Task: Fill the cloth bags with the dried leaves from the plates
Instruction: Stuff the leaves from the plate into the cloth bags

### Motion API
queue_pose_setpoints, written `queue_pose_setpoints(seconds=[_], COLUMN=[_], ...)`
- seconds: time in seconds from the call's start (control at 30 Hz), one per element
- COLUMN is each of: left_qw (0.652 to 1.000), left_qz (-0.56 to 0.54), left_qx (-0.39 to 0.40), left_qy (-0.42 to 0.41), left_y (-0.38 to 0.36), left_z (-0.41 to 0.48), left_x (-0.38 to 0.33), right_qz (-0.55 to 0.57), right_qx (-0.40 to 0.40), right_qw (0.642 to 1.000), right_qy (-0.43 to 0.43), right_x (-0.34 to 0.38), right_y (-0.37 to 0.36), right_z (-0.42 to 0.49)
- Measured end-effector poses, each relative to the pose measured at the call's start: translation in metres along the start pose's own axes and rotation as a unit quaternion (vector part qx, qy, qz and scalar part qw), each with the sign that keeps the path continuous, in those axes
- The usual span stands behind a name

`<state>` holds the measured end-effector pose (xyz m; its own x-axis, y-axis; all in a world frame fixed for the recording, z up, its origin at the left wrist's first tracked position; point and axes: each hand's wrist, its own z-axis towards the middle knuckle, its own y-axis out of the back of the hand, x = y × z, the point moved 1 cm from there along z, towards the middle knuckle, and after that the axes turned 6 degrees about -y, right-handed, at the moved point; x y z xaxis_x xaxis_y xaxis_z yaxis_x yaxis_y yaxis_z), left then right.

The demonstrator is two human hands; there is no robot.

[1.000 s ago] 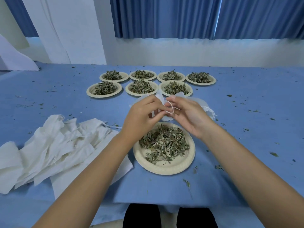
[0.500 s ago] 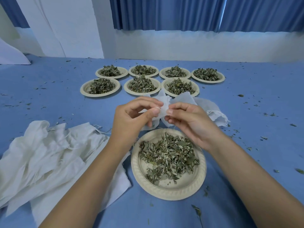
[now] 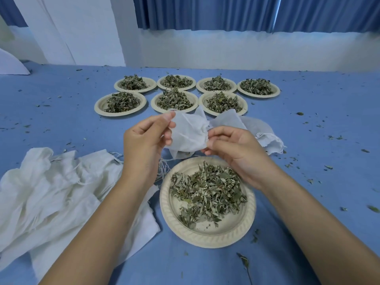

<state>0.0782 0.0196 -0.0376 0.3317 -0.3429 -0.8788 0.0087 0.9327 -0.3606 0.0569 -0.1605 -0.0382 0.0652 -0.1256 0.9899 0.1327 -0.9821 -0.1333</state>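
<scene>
Left hand (image 3: 144, 140) and right hand (image 3: 232, 149) each pinch a white cloth bag (image 3: 189, 134) above the plate (image 3: 207, 231) of dried leaves (image 3: 207, 190).

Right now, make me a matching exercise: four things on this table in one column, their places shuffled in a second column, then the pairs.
Things
1. held cloth bag
2. nearest plate
3. heap of white bags
4. seven far plates

Places
a. in two rows toward the far side of the table
b. lying at the table's left side
c. pinched between left hand and right hand
d. just below both hands

Pairs: 1-c, 2-d, 3-b, 4-a
</scene>
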Motion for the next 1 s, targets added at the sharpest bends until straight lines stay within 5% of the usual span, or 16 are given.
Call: queue_pose_setpoints(seconds=[0.13, 0.43, 0.77, 0.9, 1.0], left_qw=[0.972, 0.913, 0.916, 0.926, 0.936], left_qz=[0.231, 0.358, 0.294, 0.294, 0.287], left_qx=[0.049, 0.143, 0.220, 0.174, 0.102], left_qy=[-0.015, -0.137, -0.162, -0.159, -0.174], left_y=[-0.008, -0.012, -0.018, -0.013, -0.008], left_z=[-0.010, -0.017, -0.019, -0.015, -0.014], left_x=[0.010, 0.011, 0.008, 0.009, 0.006], right_qz=[-0.157, -0.174, -0.113, -0.148, -0.277], right_qx=[-0.023, -0.032, -0.056, -0.048, -0.027], right_qw=[0.983, 0.974, 0.978, 0.976, 0.951], right_qy=[0.092, 0.141, 0.166, 0.154, 0.135], right_x=[0.002, -0.007, -0.006, -0.003, 0.010], right_y=[-0.014, -0.019, -0.009, -0.007, 0.003], right_z=[-0.008, -0.012, -0.008, -0.009, -0.014])
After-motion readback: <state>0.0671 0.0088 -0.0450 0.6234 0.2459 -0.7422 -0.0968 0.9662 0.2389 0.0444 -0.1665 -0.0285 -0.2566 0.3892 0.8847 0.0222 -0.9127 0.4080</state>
